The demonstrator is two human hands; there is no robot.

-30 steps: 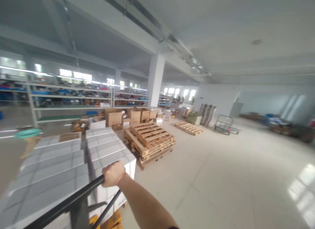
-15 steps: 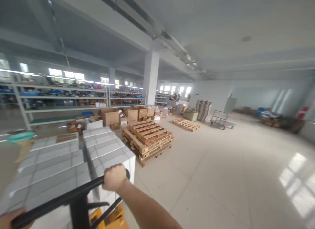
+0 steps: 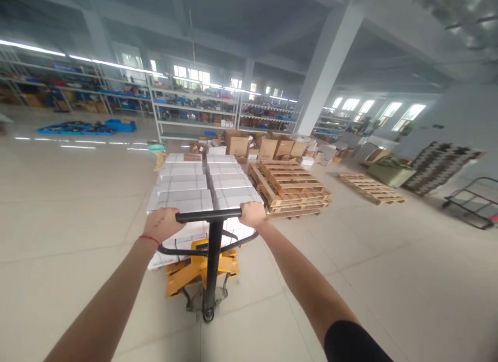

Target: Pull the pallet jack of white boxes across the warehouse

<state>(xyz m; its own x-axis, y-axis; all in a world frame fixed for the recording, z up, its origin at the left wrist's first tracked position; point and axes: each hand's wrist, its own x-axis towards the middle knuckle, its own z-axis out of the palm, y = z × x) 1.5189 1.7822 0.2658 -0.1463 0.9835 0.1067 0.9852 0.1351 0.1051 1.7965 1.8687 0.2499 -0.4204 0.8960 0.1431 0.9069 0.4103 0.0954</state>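
Pallet jack (image 3: 202, 268): yellow base, black handle (image 3: 208, 215), mid-floor. Load: white boxes (image 3: 202, 185), stacked, likely heavy, slow to steer. Left hand (image 3: 161, 224) and right hand (image 3: 252, 214) clenched on handle ends; best hold. Empty pallets (image 3: 290, 188) just right.

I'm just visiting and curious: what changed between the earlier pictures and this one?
The view swung left and down, so the whole black handle bar and the yellow pallet jack now show. The left hand, barely visible before, is seen gripping the bar's left end. The right hand stays clamped on the right end; the white boxes stay stacked on the jack, beside the wooden pallets.
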